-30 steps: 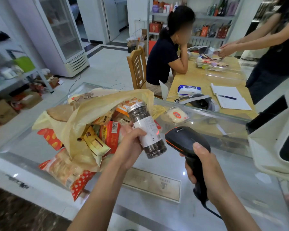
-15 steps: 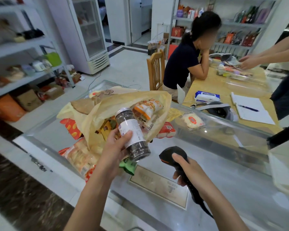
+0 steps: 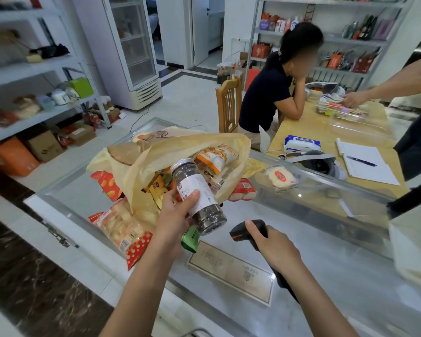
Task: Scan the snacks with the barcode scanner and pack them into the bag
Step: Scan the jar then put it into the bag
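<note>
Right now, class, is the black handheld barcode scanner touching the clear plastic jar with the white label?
Apart. The head view shows a narrow strip of pale counter between the base of the jar and the nose of the scanner.

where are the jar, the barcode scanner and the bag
jar (image 3: pixel 197 185): head view, on its white label
barcode scanner (image 3: pixel 239 230): head view, on its black head
bag (image 3: pixel 180 152): head view, on its yellow upper flap

We see a person (image 3: pixel 267 98) seated on a wooden chair (image 3: pixel 227 103), elbow on a wooden desk (image 3: pixel 309 127). A notepad (image 3: pixel 367 166) with a pen (image 3: pixel 361 161) on it lies there, near a wipes pack (image 3: pixel 301 143).
</note>
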